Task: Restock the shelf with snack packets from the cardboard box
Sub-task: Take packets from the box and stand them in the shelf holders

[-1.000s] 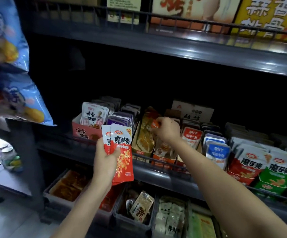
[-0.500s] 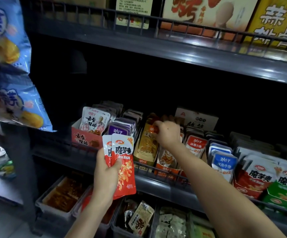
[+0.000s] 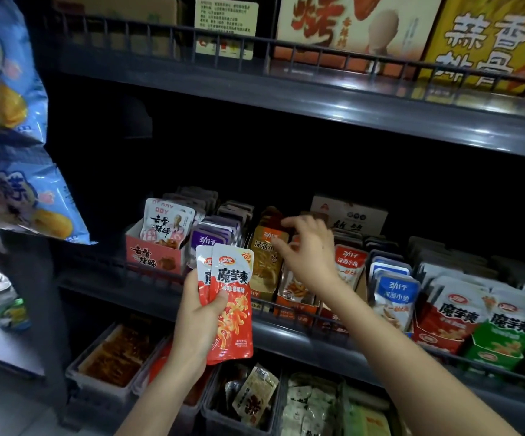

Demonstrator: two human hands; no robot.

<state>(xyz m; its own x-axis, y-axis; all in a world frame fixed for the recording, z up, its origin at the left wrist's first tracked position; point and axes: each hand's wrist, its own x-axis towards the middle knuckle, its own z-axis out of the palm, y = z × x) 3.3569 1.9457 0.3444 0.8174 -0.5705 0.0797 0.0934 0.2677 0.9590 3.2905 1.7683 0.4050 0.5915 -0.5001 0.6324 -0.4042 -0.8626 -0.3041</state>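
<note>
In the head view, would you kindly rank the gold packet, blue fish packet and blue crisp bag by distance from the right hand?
1. gold packet, just left of the right hand
2. blue fish packet, lower right of it
3. blue crisp bag, hanging far left

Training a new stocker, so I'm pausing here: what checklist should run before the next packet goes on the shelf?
1. Left hand grips the red packets securely: ok, thumb across the front.
2. Right hand free to take one: ok, fingers spread, holding nothing.
3. Matching row located: ok, red row with the same lettering, further right on this shelf.
4. Room in that row: cannot tell, its back is dark.
5. Gold packets under the right hand standing: ok.
6. Cardboard box within reach: cannot tell, not in view.
</note>
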